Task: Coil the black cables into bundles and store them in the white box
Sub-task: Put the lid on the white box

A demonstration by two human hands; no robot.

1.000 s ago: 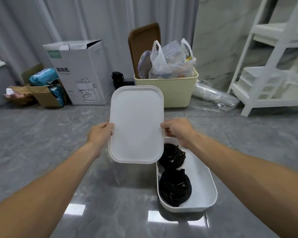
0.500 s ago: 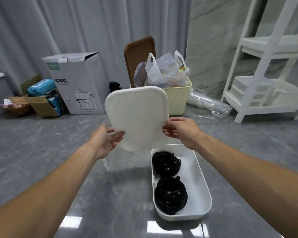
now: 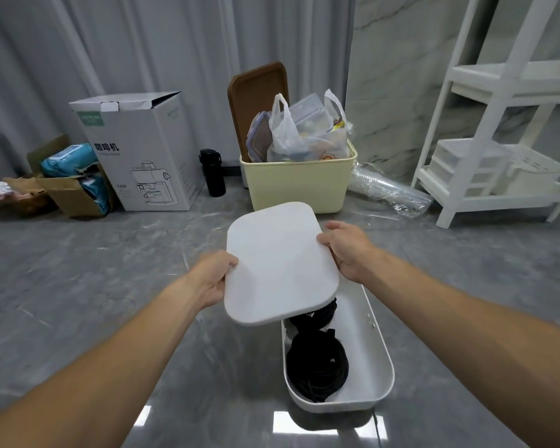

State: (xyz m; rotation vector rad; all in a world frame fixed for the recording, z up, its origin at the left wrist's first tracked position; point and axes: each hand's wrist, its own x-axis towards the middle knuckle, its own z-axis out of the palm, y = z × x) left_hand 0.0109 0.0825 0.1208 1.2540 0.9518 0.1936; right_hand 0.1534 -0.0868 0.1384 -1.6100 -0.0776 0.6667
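The long white box (image 3: 374, 347) lies on the grey floor in front of me. A coiled black cable bundle (image 3: 317, 367) sits in its near half. A second black bundle (image 3: 320, 316) lies further back, mostly hidden under the white lid (image 3: 280, 263). The lid hovers tilted over the far end of the box. My left hand (image 3: 212, 276) grips the lid's left edge and my right hand (image 3: 348, 250) holds its right edge.
A cream bin (image 3: 299, 181) stuffed with bags and containers stands behind, with a black bottle (image 3: 212, 173) and a white cardboard box (image 3: 143, 150) to its left. A white shelf unit (image 3: 505, 137) stands at the right. Open cardboard boxes (image 3: 62, 185) sit at far left.
The lid has come down from upright to a flatter tilt above the far end of the box. My left hand, loose half a second ago, now grips its edge.
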